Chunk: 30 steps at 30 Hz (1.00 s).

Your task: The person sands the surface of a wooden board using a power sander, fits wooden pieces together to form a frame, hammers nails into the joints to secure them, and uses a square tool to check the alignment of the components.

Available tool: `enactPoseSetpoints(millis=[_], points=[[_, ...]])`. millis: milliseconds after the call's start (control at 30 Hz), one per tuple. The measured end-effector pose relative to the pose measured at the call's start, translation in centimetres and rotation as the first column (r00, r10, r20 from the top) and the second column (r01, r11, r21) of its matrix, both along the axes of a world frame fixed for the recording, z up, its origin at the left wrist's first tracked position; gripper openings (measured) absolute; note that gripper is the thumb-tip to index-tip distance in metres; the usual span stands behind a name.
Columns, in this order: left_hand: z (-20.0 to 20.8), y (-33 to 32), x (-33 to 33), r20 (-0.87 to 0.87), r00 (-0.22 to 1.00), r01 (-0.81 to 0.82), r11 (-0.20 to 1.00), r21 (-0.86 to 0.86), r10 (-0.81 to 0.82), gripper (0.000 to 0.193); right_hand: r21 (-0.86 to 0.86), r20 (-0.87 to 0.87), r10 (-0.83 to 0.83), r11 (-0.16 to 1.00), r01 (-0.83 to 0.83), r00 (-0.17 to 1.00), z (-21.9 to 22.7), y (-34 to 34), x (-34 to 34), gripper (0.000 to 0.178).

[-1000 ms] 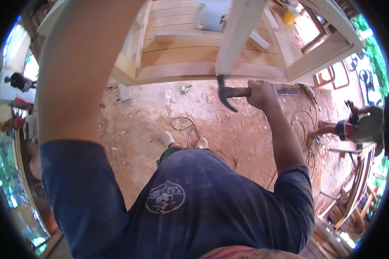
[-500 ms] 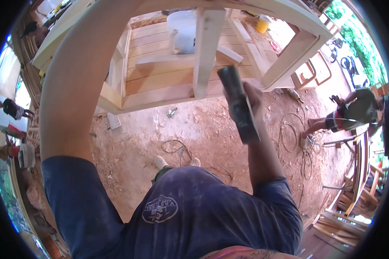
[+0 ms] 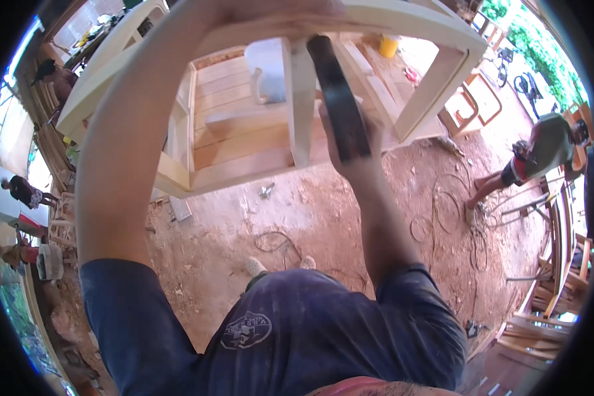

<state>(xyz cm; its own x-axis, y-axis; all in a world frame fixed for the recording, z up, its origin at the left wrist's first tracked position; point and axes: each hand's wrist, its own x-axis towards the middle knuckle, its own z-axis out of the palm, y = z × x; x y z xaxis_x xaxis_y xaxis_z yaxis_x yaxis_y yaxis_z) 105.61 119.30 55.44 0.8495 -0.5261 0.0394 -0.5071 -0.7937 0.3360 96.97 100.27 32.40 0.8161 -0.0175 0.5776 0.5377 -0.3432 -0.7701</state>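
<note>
My right hand (image 3: 356,142) is closed around a long, dark, block-shaped tool (image 3: 342,102). The tool stands nearly upright in view, its far end close to the top rail of a pale wooden frame (image 3: 402,21) and just right of the frame's middle upright (image 3: 298,119). Motion blurs it, so its exact kind is unclear. My left arm reaches up across the frame's left side. At the picture's top edge, my left hand (image 3: 277,12) lies against the top rail. Its fingers are blurred and partly cut off.
Inside the frame, a white plastic jug (image 3: 266,72) stands on slatted boards (image 3: 221,89) near a loose wood strip (image 3: 244,120). A yellow container (image 3: 388,46) sits beyond. Cables (image 3: 435,211) lie on the shaving-strewn floor. A person (image 3: 541,148) stands at right; stacked timber (image 3: 534,340) lies lower right.
My right hand has moved up and left with the dark tool, bringing it closer to the top rail. The view has shifted slightly, and my left hand now shows at the top edge.
</note>
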Motion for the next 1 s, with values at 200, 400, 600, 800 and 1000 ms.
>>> enactPoseSetpoints(millis=[200, 400, 600, 800, 1000], points=[[-1.4, 0.5, 1.3, 0.245, 0.967, 0.07, 0.997, 0.025, -0.074, 0.085, -0.088, 0.025, 0.111, 0.99, -0.108, 0.994, 0.4, -0.1, 1.0, 0.012], [-1.1, 0.9, -0.9, 0.112, 0.993, 0.035, 0.999, 0.026, -0.037, 0.073, -0.302, -0.079, 0.015, 0.952, -0.039, 0.997, -3.8, -2.4, -0.4, 0.016], [0.4, 0.1, -1.8, 0.08, 0.994, 0.072, 0.997, 0.01, -0.072, 0.073, -0.852, -0.085, -0.005, 0.518, -0.07, 0.996, -9.3, -6.7, -3.2, 0.01], [1.2, -0.1, -2.9, 0.1, 0.993, 0.046, 0.985, 0.168, -0.063, 0.072, -0.927, -0.11, 0.3, 0.312, -0.207, 0.948, -11.2, -10.0, -2.3, 0.013], [1.3, -0.1, -2.8, 0.058, 0.993, 0.1, 0.989, 0.113, -0.107, 0.073, -0.936, -0.187, -0.068, 0.315, -0.157, 0.98, -11.9, -7.5, 2.6, 0.009]])
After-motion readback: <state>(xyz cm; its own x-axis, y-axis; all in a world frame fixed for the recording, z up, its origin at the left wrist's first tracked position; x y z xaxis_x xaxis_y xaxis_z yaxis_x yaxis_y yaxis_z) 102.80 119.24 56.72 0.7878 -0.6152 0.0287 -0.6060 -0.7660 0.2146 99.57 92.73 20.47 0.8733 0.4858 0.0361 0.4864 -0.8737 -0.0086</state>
